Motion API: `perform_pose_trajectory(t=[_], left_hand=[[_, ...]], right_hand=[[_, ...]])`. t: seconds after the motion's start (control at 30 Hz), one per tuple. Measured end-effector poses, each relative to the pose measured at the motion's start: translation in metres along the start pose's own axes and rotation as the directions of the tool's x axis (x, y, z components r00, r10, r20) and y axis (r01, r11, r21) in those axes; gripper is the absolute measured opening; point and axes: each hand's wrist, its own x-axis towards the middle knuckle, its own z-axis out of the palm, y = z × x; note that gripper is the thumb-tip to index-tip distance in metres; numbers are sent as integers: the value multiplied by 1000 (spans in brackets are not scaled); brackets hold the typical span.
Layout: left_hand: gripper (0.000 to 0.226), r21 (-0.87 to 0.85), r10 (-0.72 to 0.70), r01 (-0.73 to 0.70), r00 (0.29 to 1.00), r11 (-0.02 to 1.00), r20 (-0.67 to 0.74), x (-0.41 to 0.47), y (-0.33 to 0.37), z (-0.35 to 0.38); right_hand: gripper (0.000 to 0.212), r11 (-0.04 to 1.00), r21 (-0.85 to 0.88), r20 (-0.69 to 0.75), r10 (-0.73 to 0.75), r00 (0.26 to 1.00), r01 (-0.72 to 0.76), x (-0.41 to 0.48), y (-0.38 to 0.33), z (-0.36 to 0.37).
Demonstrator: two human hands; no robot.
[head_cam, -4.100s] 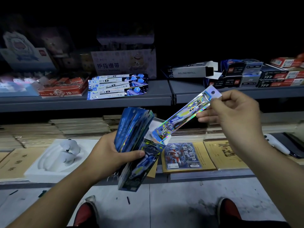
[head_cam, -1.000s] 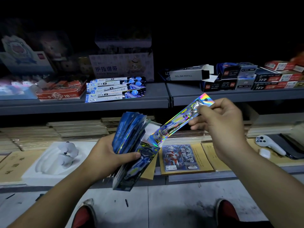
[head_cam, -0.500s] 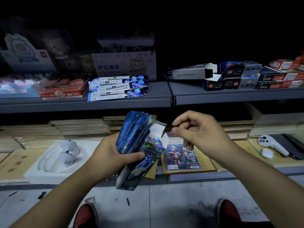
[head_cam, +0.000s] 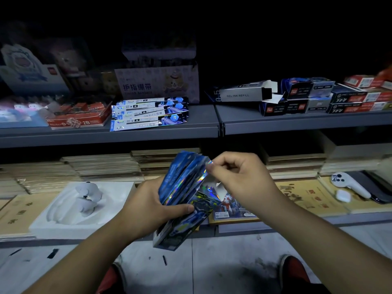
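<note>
On the far left of the lower shelf lies a white moulded foam tray (head_cam: 63, 217) with a small white plastic piece in it, well apart from the work. To the right of it, the left hand (head_cam: 146, 205) grips a dark blue cardboard box (head_cam: 184, 225) printed with a car picture, and holds it tilted in the air, just in front of the lower shelf. The thumb lies across the front of the box and the other fingers are curled behind it, so they are mostly hidden. Out of the open top of this box stands a bundle of flat blue plastic packets (head_cam: 180, 179), fanned a little and leaning to the right. The rightmost one is a long rainbow-foil packet (head_cam: 201, 177), which lies against the bundle, its lower part down in the box. Its top corner is pinched between the thumb and the forefinger of the right hand (head_cam: 239, 179), while the other fingers of this hand are curled loosely into the palm. This hand is just above and to the right of the box mouth. Further right, on the yellow paper books, rests a white plastic controller (head_cam: 347, 185).
</note>
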Motion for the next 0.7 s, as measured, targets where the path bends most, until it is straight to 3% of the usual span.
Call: perform_pose_trajectory(t=[0.2, 0.4, 0.7], left_hand=[[34, -18, -29, 28, 999, 999, -21, 2, -1, -2], [32, -8, -33, 33, 999, 999, -20, 1, -2, -3], [32, -95, -25, 21, 998, 995, -50, -1, 5, -7]], right_hand=[[28, 988, 151, -147, -8, 989, 31, 3, -9, -7], [24, 954, 290, -280, 16, 960, 69, 5, -14, -23], [22, 982, 177, -419, 14, 908, 66, 14, -12, -61]])
